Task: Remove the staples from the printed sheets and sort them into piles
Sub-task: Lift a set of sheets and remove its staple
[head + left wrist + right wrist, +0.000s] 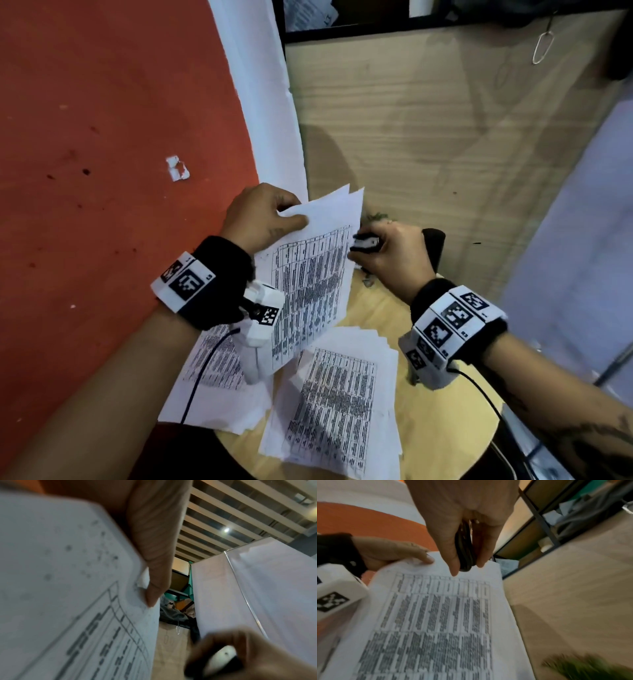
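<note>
My left hand (270,216) pinches the top left corner of a set of printed sheets (315,274), held up above the table; its thumb (154,574) lies on the top sheet (68,601). My right hand (387,253) grips a black and white staple remover (365,244) at the set's upper right edge. In the right wrist view the black staple remover (465,550) sits between thumb and fingers just above the top margin of the sheets (436,615). Two piles of loose printed sheets lie on the table, a left pile (212,383) and a right pile (339,404).
The round wooden table (445,421) stands beside an orange wall (102,137) and a wooden panel (445,137). A white panel (575,240) rises at the right. A dark post (435,246) stands behind my right hand. Cables run from both wrist cameras.
</note>
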Motion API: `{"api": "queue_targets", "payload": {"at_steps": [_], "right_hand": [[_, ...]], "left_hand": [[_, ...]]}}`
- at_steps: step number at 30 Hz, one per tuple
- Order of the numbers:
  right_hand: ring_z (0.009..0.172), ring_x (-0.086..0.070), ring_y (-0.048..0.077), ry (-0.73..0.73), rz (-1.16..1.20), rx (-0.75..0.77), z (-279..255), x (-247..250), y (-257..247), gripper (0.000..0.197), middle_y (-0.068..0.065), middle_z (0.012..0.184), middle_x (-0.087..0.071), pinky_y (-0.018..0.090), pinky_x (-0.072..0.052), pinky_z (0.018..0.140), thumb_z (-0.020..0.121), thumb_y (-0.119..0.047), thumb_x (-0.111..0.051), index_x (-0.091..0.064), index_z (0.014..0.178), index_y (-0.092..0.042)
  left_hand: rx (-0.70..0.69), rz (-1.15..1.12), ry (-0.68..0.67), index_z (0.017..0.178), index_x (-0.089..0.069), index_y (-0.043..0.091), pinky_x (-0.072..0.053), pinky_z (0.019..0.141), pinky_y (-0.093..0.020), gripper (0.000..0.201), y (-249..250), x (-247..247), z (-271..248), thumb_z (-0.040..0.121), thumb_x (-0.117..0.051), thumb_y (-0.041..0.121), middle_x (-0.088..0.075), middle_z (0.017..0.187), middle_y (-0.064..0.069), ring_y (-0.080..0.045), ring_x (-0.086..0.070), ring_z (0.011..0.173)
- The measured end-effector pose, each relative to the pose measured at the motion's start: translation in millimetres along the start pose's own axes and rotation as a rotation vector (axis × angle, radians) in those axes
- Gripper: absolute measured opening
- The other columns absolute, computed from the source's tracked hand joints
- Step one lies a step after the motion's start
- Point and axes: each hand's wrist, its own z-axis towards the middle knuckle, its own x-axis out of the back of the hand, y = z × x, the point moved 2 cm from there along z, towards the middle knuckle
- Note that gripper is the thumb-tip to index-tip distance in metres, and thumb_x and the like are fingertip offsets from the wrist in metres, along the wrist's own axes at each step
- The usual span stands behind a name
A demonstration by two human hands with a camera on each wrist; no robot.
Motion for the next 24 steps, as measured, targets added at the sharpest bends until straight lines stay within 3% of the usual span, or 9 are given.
{"api": "queue_targets", "payload": {"at_steps": [3, 7, 10, 12, 13, 15, 17, 20, 24], "right_hand": [[0.082, -0.066, 0.023, -0.158, -0.041, -0.196, -14.7, -14.6, 22.8, 0.024, 0.01, 0.085, -0.072, 0.03, -0.049, 0.07, 0.068, -0.02, -0.081, -0.073, 0.086, -0.008], [0.08, -0.065, 0.023, -0.307, -0.032, -0.314, -30.4, -31.0, 44.4, 0.028, 0.01, 0.082, -0.07, 0.03, -0.047, 0.066, 0.063, -0.018, -0.083, -0.071, 0.084, -0.004], [0.081, -0.06, 0.015, -0.276, 0.08, -0.365, -32.1, -28.2, 47.0, 0.037, 0.002, 0.085, -0.066, 0.022, -0.041, 0.067, 0.059, -0.017, -0.086, -0.071, 0.091, -0.008], [0.084, -0.061, 0.018, -0.246, 0.299, -0.448, -27.4, -22.9, 47.3, 0.036, 0.005, 0.094, -0.065, 0.024, -0.047, 0.074, 0.058, -0.01, -0.087, -0.07, 0.09, -0.012], [0.085, -0.062, 0.021, -0.25, 0.461, -0.505, -25.3, -21.0, 46.7, 0.033, 0.008, 0.102, -0.062, 0.029, -0.052, 0.076, 0.058, -0.004, -0.085, -0.069, 0.086, -0.012], [0.082, -0.064, 0.018, -0.301, 0.709, -0.603, -22.4, -17.9, 45.8, 0.031, 0.001, 0.106, -0.06, 0.026, -0.055, 0.07, 0.061, 0.006, -0.08, -0.068, 0.083, -0.013], [0.076, -0.064, 0.01, -0.378, 0.826, -0.651, -21.0, -15.5, 45.8, 0.031, -0.006, 0.093, -0.067, 0.018, -0.052, 0.065, 0.067, 0.01, -0.073, -0.067, 0.086, -0.014], [0.068, -0.067, 0.005, -0.476, 1.001, -0.682, -19.7, -10.6, 46.4, 0.032, -0.005, 0.079, -0.073, 0.013, -0.051, 0.061, 0.074, 0.014, -0.063, -0.064, 0.091, -0.013], [0.068, -0.069, 0.008, -0.535, 1.078, -0.649, -18.9, -8.6, 44.0, 0.042, -0.002, 0.079, -0.073, 0.014, -0.052, 0.058, 0.055, 0.004, -0.075, -0.065, 0.093, -0.012]], "left_hand": [[-0.011, -0.019, -0.066, 0.075, -0.071, 0.016, -0.052, 0.071, -0.045, 0.047, -9.0, 2.4, 4.7, 0.059, -0.056, 0.058, -0.069, 0.071, -0.012, -0.031, -0.066, 0.074], [-0.005, -0.086, -0.152, 0.064, -0.068, 0.036, -0.048, 0.068, -0.036, 0.026, -19.3, 2.6, 4.6, 0.057, -0.064, 0.06, -0.068, 0.066, 0.0, -0.017, -0.06, 0.063], [-0.02, -0.14, -0.174, 0.063, -0.067, 0.043, -0.043, 0.064, -0.028, 0.017, -23.9, 1.2, 4.0, 0.056, -0.067, 0.059, -0.066, 0.061, 0.015, -0.001, -0.056, 0.058], [-0.036, -0.161, -0.186, 0.062, -0.067, 0.044, -0.041, 0.06, -0.021, 0.014, -26.9, 0.0, 4.4, 0.057, -0.067, 0.056, -0.064, 0.059, 0.019, 0.004, -0.053, 0.055], [-0.036, -0.182, -0.198, 0.062, -0.067, 0.043, -0.04, 0.059, -0.018, 0.011, -28.2, -0.8, 5.0, 0.058, -0.069, 0.053, -0.064, 0.059, 0.019, 0.005, -0.053, 0.055], [-0.036, -0.245, -0.228, 0.062, -0.068, 0.04, -0.041, 0.058, -0.012, 0.006, -29.4, -2.6, 5.8, 0.062, -0.074, 0.04, -0.066, 0.06, 0.017, 0.006, -0.055, 0.056], [-0.036, -0.312, -0.259, 0.063, -0.07, 0.035, -0.042, 0.059, -0.011, 0.008, -29.6, -4.3, 6.1, 0.066, -0.073, 0.028, -0.067, 0.062, 0.014, 0.004, -0.056, 0.059], [-0.037, -0.371, -0.314, 0.076, -0.07, 0.022, -0.045, 0.062, -0.012, 0.007, -29.2, -3.8, 5.0, 0.069, -0.072, 0.022, -0.069, 0.066, 0.011, 0.001, -0.059, 0.063], [-0.009, -0.417, -0.339, 0.08, -0.067, 0.011, -0.048, 0.06, -0.011, 0.009, -29.9, -2.4, 2.9, 0.079, -0.07, 0.003, -0.07, 0.065, 0.011, 0.002, -0.061, 0.06]]}}
